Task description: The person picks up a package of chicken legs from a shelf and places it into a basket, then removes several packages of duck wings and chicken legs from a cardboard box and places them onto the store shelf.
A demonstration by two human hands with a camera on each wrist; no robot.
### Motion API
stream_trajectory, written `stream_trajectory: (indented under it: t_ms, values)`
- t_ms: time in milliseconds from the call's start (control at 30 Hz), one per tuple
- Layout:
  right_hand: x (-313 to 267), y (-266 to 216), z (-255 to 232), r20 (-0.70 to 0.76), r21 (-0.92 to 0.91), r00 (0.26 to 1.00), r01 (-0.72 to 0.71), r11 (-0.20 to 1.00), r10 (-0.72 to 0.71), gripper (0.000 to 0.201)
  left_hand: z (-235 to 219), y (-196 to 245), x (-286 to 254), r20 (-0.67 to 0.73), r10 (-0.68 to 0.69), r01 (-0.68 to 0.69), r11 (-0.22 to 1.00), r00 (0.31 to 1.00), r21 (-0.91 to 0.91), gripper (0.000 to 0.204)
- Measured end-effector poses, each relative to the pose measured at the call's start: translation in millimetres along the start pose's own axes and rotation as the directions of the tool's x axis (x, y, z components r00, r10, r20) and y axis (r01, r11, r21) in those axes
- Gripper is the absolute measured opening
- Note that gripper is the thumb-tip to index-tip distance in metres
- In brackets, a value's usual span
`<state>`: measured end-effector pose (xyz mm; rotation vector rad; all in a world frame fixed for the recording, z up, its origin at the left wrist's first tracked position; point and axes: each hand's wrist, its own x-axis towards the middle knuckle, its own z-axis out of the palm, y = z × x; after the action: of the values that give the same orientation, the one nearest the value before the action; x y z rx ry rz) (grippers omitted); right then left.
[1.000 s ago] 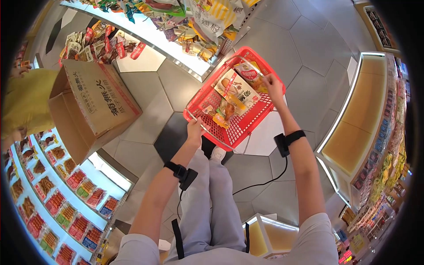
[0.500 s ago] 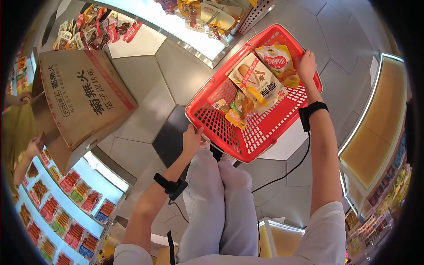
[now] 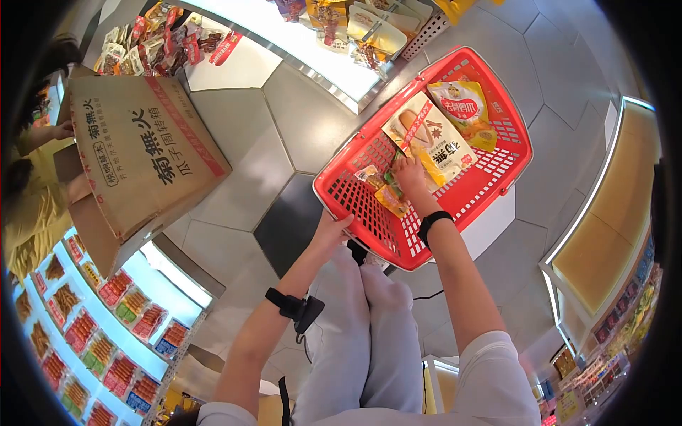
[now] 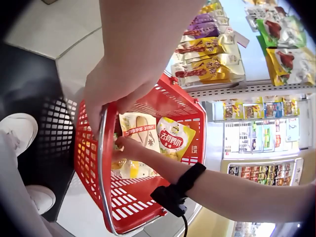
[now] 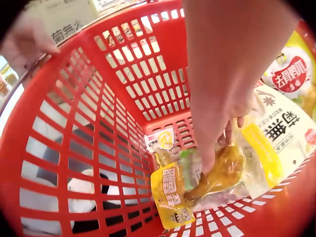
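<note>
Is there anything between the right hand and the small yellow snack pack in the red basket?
Nothing visible. The right hand already touches the small yellow snack pack with its fingertips, inside the red basket. The big white bag lies beside it, not over it.

Snack packs (image 3: 426,142) in basket (image 3: 497,192); carton (image 3: 142,153) left; shelf (image 3: 312,50) behind.
</note>
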<state>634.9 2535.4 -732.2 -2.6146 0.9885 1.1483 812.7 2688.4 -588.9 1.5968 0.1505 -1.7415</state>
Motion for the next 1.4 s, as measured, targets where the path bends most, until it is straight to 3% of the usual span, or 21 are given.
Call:
stream_trajectory:
  t_ms: [67, 133, 200, 233, 333, 467, 567, 600, 667, 700, 800, 867, 933, 1033, 1100, 1133, 1167, 1233, 1333, 1367, 1400]
  values:
    - [0.0, -5.2, -5.1, 0.031, -0.177, 0.998, 0.065, 0.982, -0.06, 0.042, -1.5, -4.6, 0.4, 0.089, -0.096, 0.111, 0.977, 0.991, -0.182, 0.036]
    - [-12.8, -10.9, -7.6, 0.093, -0.347, 0.99, 0.13, 0.929, -0.104, 0.034, 0.6, -11.8, 4.1, 0.082, -0.117, 0.127, 0.984, 0.99, -0.123, 0.03]
    - [-28.6, -20.3, -4.2, 0.153, -0.344, 0.987, 0.106, 0.933, -0.056, 0.033, 7.1, -21.9, 4.8, 0.041, -0.125, 0.128, 0.987, 0.991, -0.098, 0.027]
    - [-40.0, -24.3, -6.8, 0.209, -0.233, 0.978, 0.057, 0.971, -0.008, 0.032, 10.7, -24.3, 4.4, -0.001, -0.114, 0.114, 0.989, 0.993, -0.098, 0.026]
    - [-60.4, -1.9, -33.4, 0.092, 0.056, 0.99, -0.109, 0.993, 0.103, 0.022, 21.7, -14.6, 9.7, -0.028, -0.051, 0.048, 0.993, 0.998, -0.108, 0.028]
    - [-124.4, 55.4, -105.0, -0.079, 0.249, 0.964, -0.227, 0.941, 0.254, 0.021, 39.4, -2.7, 27.6, -0.012, -0.012, 0.01, 0.995, 1.0, -0.098, 0.026]
    - [-193.6, 106.6, -169.0, -0.025, 0.456, 0.912, -0.355, 0.816, 0.41, 0.028, 63.8, 8.4, 42.1, 0.001, 0.04, -0.04, 0.993, 0.999, -0.107, 0.024]
    - [-216.8, 119.5, -187.7, 0.045, 0.548, 0.893, -0.398, 0.736, 0.449, 0.026, 73.3, 12.7, 49.0, 0.001, 0.03, -0.03, 0.996, 1.0, -0.087, 0.025]
    - [-258.2, 135.5, -198.7, 0.146, 0.981, 0.897, -0.186, 0.059, 0.417, 0.032, 87.9, 18.1, 68.7, 0.008, 0.006, -0.006, 0.999, 1.0, -0.049, 0.025]
    - [-276.3, 140.1, -202.8, 0.163, 0.942, 0.909, -0.028, -0.335, 0.382, 0.035, 95.0, 19.5, 77.2, 0.013, 0.022, -0.021, 0.999, 1.0, -0.05, 0.026]
    - [-318.1, 131.4, -222.7, 0.157, 0.759, 0.918, 0.124, -0.64, 0.363, 0.04, 118.4, 30.5, 85.4, -0.02, 0.067, -0.067, 0.998, 0.998, -0.009, 0.032]
    - [-334.3, 126.4, -230.6, 0.117, 0.737, 0.916, 0.179, -0.652, 0.384, 0.045, 131.6, 39.5, 77.4, 0.056, 0.081, -0.076, 0.993, 0.995, -0.089, 0.034]
    - [-349.4, 117.0, -244.4, 0.12, 0.716, 0.904, 0.207, -0.667, 0.41, 0.048, 128.6, 46.1, 73.2, 0.258, 0.029, 0.002, 0.993, 0.966, -0.116, 0.043]
    - [-370.0, 104.6, -272.3, 0.07, 0.686, 0.928, 0.221, -0.694, 0.365, 0.059, 132.0, 60.2, 22.2, 0.051, 0.125, -0.135, 0.95, 0.991, 0.282, 0.053]
    - [-389.1, 94.9, -298.8, 0.015, 0.689, 0.95, 0.216, -0.691, 0.312, 0.065, 117.4, 72.2, -12.6, 0.013, 0.297, -0.262, 0.821, 0.955, 0.507, 0.054]
    - [-402.1, 89.1, -314.6, -0.022, 0.695, 0.958, 0.221, -0.684, 0.286, 0.068, 105.0, 79.0, -36.4, 0.072, 0.314, -0.285, 0.711, 0.947, 0.643, 0.047]
    - [-414.8, 81.2, -332.9, -0.013, 0.715, 0.955, 0.216, -0.665, 0.296, 0.073, 88.1, 75.8, -47.1, 0.26, 0.296, -0.393, 0.735, 0.919, 0.552, 0.037]
    - [-448.0, 65.3, -373.5, 0.0, 0.746, 0.975, 0.149, -0.649, 0.224, 0.073, 74.1, 114.1, -155.7, 0.355, 0.224, -0.385, 0.78, 0.908, 0.493, 0.032]
    - [-501.9, 37.4, -424.9, -0.171, 0.885, 0.975, 0.215, -0.414, 0.141, 0.079, 39.9, 150.4, -292.0, 0.474, 0.363, -0.556, 0.742, 0.802, 0.374, 0.034]
    - [-524.6, 27.9, -452.4, -0.21, 0.858, 0.971, 0.237, -0.456, 0.111, 0.072, 29.7, 159.9, -333.2, 0.504, 0.406, -0.615, 0.695, 0.763, 0.372, 0.034]
    - [-544.7, 15.8, -477.8, -0.237, 0.832, 0.969, 0.241, -0.499, 0.073, 0.066, 28.3, 182.0, -395.5, 0.535, 0.397, -0.569, 0.797, 0.746, 0.203, 0.035]
